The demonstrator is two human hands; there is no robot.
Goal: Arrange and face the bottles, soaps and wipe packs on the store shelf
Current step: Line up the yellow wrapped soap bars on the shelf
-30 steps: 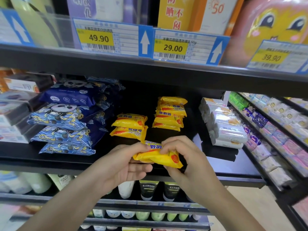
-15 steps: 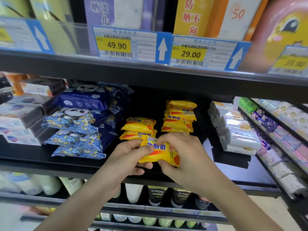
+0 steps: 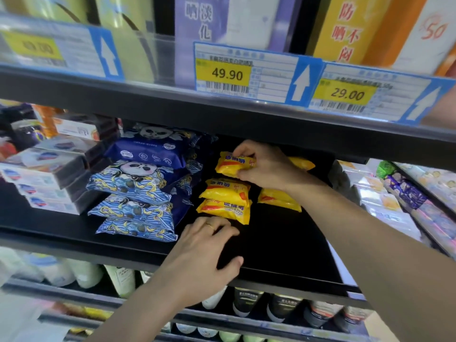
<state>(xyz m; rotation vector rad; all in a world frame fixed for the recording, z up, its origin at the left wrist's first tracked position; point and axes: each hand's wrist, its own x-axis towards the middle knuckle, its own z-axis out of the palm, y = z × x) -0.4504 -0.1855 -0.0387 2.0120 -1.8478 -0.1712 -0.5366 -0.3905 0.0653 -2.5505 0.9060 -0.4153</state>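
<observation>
The shelf (image 3: 283, 243) is carrying a yellow soap stack (image 3: 225, 202); at its 12 o'clock the right hand (image 3: 265, 166) is pinching a soap bar (image 3: 233, 164), fingers clamped on its long edges (probably firm, slick wrapper). The left hand (image 3: 207, 248) is resting flat, fingers apart.

Head view, close, facing shelf (image 3: 271, 255)

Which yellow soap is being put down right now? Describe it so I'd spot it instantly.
Find the black middle shelf under the 49.90 price tag. Right of the blue panda wipe packs stands a front stack of yellow soaps. It is the yellow soap above that stack, the only one pinched by the right hand.
</observation>
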